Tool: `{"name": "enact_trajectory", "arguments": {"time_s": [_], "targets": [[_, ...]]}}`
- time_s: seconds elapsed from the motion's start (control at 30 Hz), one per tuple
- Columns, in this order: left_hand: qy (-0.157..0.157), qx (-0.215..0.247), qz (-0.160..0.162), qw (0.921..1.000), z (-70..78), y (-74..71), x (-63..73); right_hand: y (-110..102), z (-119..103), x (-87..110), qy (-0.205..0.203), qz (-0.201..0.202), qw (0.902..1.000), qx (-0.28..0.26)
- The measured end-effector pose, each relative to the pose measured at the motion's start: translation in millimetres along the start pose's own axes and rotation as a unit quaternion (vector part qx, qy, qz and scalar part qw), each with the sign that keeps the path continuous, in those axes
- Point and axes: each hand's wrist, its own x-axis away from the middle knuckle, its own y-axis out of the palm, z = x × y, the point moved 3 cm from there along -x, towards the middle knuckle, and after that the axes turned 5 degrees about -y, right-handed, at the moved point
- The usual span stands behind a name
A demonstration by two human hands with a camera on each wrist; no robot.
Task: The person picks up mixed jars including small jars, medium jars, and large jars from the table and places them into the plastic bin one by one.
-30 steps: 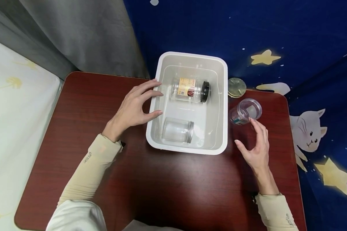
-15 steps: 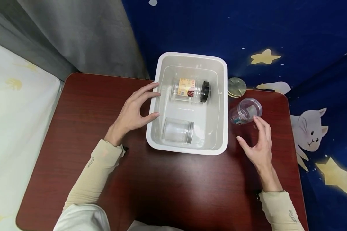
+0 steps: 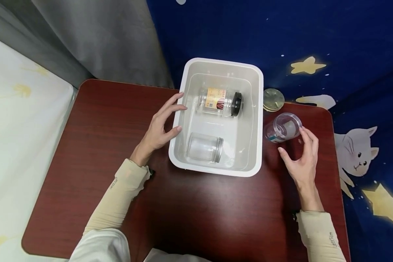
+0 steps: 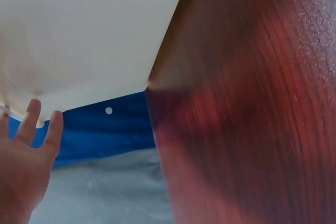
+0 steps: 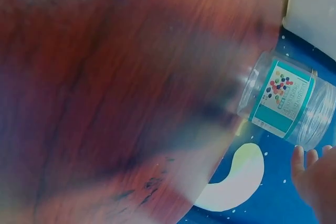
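Observation:
A clear open-mouthed jar (image 3: 280,133) with a teal-edged label (image 5: 283,98) stands on the table right of a white plastic tub (image 3: 216,172). My right hand (image 3: 302,165) is at the jar's near right side, fingertips at its rim and thumb apart from it. My left hand (image 3: 158,129) is at the tub's left rim, fingers spread and loosely bent, holding nothing. Inside the tub lie two clear jars on their sides: a black-lidded jar (image 3: 216,102) with an orange label, and a jar with a silvery end (image 3: 203,147).
Stacked round lids (image 3: 273,99) lie at the table's back edge, behind the open jar. The dark red table (image 3: 216,211) ends close to the right hand. A blue star-patterned curtain (image 3: 232,29) and a grey curtain (image 3: 118,40) hang behind it.
My right hand has moved slightly right, its fingertips passing from the front of the jar's rim to its right side. The left hand stays by the tub's left rim. The head view has shifted slightly.

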Motion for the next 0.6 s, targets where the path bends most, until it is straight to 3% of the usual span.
{"name": "enact_trajectory", "arguments": {"time_s": [0.13, 0.33, 0.6], "targets": [[-0.005, 0.018, 0.012, 0.9997, -2.1, 2.8, 0.8, 1.1, -6.3, -5.7, 0.005, -0.001, 1.0000, -0.005], [-0.017, 0.063, 0.025, 0.9975, -6.0, 6.1, 3.2, 7.6, 3.0, -7.2, 0.021, 0.007, 0.9998, 0.002], [-0.025, 0.092, 0.037, 0.9948, -4.3, 9.7, 3.7, 14.7, 53.3, -3.5, 0.071, 0.009, 0.9971, 0.025]]}}
